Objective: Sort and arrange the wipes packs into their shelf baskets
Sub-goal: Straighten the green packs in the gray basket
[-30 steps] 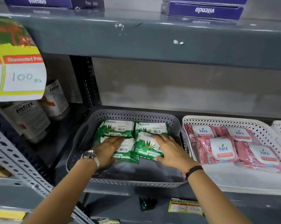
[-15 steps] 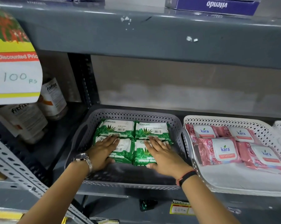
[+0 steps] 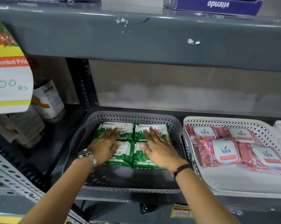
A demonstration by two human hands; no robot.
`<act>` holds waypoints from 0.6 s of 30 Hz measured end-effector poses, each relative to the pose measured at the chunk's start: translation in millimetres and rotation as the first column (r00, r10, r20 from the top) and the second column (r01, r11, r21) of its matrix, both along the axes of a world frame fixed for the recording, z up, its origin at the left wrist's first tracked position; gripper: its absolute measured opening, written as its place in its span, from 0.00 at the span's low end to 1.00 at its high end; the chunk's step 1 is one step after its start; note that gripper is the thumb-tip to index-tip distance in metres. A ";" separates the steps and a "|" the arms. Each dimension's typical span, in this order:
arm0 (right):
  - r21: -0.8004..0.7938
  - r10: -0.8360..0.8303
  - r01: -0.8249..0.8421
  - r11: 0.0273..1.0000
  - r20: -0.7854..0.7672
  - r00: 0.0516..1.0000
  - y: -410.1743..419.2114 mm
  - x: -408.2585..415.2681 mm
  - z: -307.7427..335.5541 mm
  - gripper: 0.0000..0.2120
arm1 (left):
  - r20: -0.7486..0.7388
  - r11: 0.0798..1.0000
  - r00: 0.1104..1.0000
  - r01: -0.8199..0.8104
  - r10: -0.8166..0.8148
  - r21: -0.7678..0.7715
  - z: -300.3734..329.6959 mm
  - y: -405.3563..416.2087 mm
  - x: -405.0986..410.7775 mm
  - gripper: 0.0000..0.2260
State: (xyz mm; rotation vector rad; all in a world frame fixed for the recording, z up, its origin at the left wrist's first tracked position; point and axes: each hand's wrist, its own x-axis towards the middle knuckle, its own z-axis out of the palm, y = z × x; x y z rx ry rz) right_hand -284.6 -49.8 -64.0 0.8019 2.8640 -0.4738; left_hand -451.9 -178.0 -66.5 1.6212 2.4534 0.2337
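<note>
Both arms stretched forward side by side, left hand [image 3: 104,147] and right hand [image 3: 159,150] flat, palms down, fingers straight and slightly spread, not gripping anything.

Both hands [image 3: 104,147] slid back — green packs [image 3: 123,156] now squared.

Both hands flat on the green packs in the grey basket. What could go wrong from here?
1. The left hand and right hand only press the green packs; pushing may slide them askew or overlap.
2. The grey basket has bare floor in front, so the packs could drift forward.
3. The right wrist is close to the white basket and might nudge it.
</note>
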 end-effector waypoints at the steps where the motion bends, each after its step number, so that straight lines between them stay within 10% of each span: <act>1: 0.032 -0.029 0.029 0.999 -0.026 0.999 1.6 -6.3 0.6 0.28 | -0.022 1.000 0.999 -0.023 0.024 0.006 -1.1 5.7 -0.4 0.22; 18: 0.033 -0.184 0.186 0.982 -0.052 0.982 6.3 -30.9 -36.6 0.28 | -0.056 0.991 0.996 -0.079 0.073 -0.107 -42.4 35.9 -5.4 0.24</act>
